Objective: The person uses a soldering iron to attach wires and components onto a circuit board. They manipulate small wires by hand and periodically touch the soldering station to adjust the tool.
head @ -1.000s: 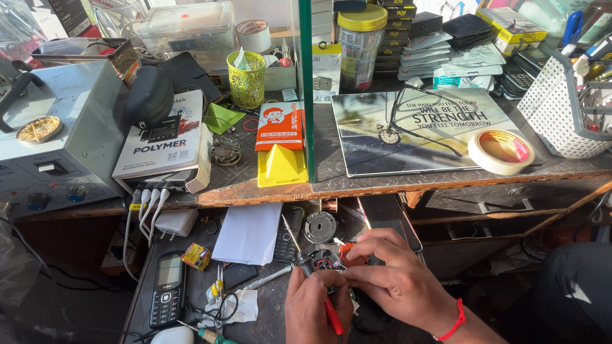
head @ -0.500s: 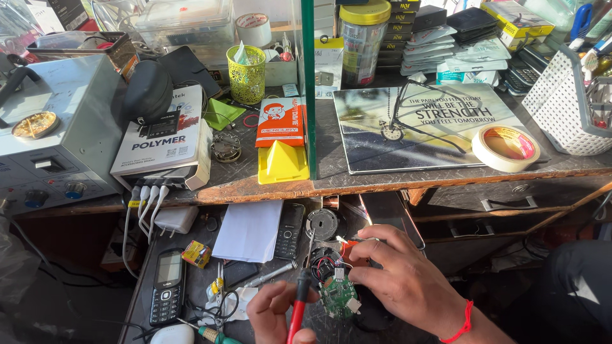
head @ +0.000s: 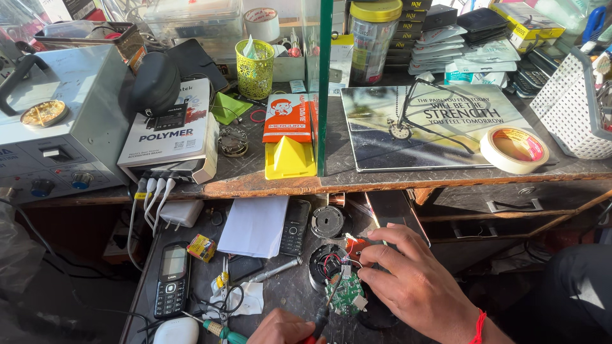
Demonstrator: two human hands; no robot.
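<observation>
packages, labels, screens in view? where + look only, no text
White box: upper shelf, left; flat, black device pictured.
Orange-red packet: shelf middle, beside green glass edge; rectangular, cartoon figure.
Poster mat: shelf right; grey photo print.
Black keypad phone: lower bench, left; screen dark.
Small yellow box: beside that phone.
Right hand: on opened round device.

The place is a small electronics repair workshop. A grey bench power supply (head: 54, 127) stands at the upper left of the frame. Keypad phones (head: 171, 279), a screwdriver (head: 213, 327), and an opened green circuit board (head: 346, 294) lie on the lower shelf. Stacked accessory packets (head: 440, 48) fill the upper centre.
</observation>
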